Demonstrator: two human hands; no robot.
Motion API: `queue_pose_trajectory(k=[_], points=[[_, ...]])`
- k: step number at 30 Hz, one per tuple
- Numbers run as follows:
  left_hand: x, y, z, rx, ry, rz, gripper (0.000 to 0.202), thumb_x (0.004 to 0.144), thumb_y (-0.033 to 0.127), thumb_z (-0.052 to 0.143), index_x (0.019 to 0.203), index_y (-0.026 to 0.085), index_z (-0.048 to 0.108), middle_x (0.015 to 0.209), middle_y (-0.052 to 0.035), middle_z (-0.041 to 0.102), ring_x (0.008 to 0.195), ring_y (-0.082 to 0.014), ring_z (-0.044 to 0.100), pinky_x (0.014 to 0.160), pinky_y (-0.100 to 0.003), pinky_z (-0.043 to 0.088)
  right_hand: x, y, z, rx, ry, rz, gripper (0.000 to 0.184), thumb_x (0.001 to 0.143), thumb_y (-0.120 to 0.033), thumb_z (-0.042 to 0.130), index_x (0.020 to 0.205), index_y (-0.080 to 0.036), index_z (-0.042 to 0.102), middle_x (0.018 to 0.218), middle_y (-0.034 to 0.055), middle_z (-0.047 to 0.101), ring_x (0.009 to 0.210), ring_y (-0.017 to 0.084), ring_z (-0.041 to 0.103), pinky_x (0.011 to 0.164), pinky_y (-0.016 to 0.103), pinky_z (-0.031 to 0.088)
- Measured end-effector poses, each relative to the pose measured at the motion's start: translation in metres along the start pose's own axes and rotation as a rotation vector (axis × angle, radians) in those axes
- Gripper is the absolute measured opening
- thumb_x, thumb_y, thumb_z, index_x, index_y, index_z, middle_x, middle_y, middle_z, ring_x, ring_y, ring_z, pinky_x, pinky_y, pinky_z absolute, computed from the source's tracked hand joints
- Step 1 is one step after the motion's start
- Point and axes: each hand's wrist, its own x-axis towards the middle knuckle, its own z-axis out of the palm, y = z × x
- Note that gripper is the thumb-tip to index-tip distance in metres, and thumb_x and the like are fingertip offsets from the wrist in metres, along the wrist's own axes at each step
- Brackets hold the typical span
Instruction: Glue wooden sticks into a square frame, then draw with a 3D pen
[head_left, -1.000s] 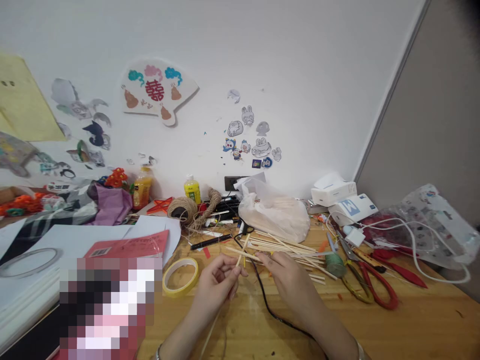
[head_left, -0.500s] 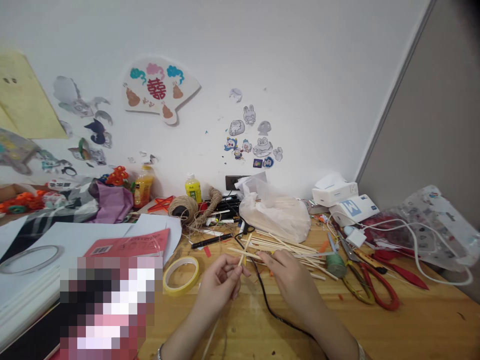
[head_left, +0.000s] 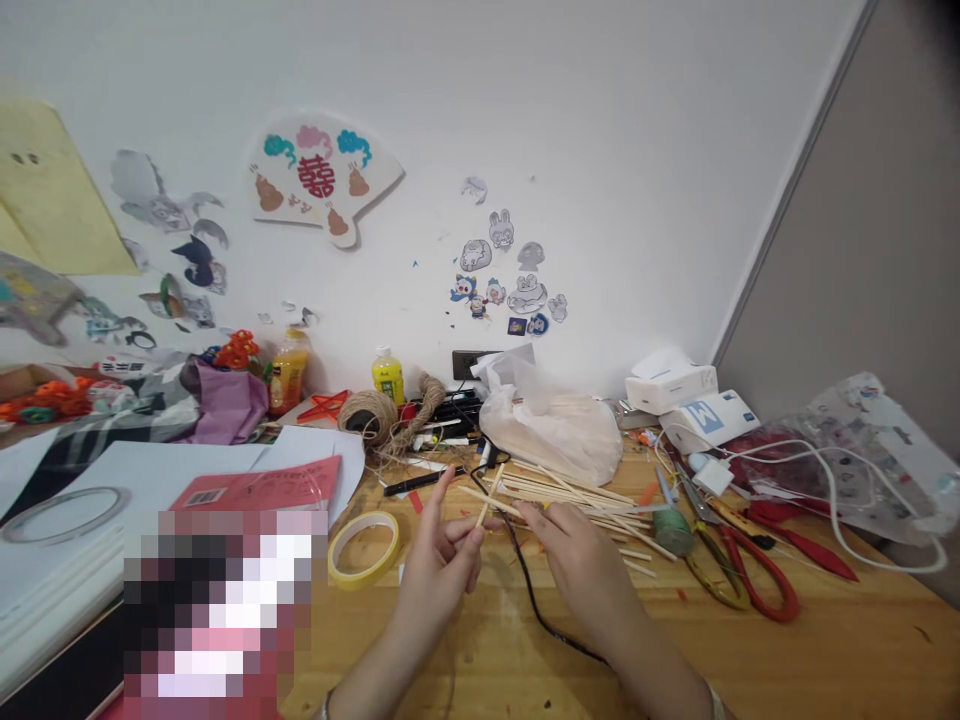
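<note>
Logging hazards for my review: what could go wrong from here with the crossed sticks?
The crossed sticks, held in the left hand and right hand, might twist out of alignment if either grip slackens. The black cable, passing between the hands, could snag a moving arm.

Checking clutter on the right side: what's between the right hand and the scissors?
Head view: ends of loose pale sticks, then a green spool, lie between the right hand and the scissors.
</note>
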Motion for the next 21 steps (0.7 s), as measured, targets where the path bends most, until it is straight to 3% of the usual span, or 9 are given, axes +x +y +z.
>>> queue_pose_trajectory(k=[3, 11, 21], points=[[-0.001, -0.001, -0.001, 0.038, -0.019, 0.012, 0.099, 0.075, 0.049, 0.066, 0.145, 0.024, 0.001, 0.083, -0.0068, 0.072, 0.035, -0.0027, 0.036, 0.037, -0.017, 0.028, -0.001, -0.001, 0.001, 0.000, -0.012, 0.006, 0.043, 0.078, 0.001, 0.047, 0.117, -0.011, 0.058, 0.078, 0.0081, 0.062, 0.073, 0.021, 0.057, 0.063, 0.030, 0.046], [0.003, -0.012, -0.008, 0.136, -0.057, 0.006, 0.096, 0.078, 0.052, 0.061, 0.147, 0.023, 0.001, 0.091, -0.0100, 0.071, 0.040, -0.0033, 0.032, 0.040, -0.018, 0.026, -0.002, -0.001, 0.004, 0.000, -0.018, 0.018, 0.041, 0.080, 0.000, 0.045, 0.117, -0.014, 0.059, 0.084, 0.0090, 0.064, 0.074, 0.021, 0.058, 0.064, 0.030, 0.047], [-0.001, -0.008, -0.009, 0.213, -0.036, 0.015, 0.081, 0.081, 0.044, 0.060, 0.146, 0.021, 0.017, 0.087, -0.0091, 0.072, 0.045, -0.0071, 0.037, 0.043, -0.019, 0.030, -0.002, 0.002, 0.003, 0.031, 0.006, -0.023, 0.038, 0.086, -0.003, 0.040, 0.118, -0.014, 0.058, 0.083, 0.0091, 0.065, 0.074, 0.021, 0.058, 0.063, 0.030, 0.048]])
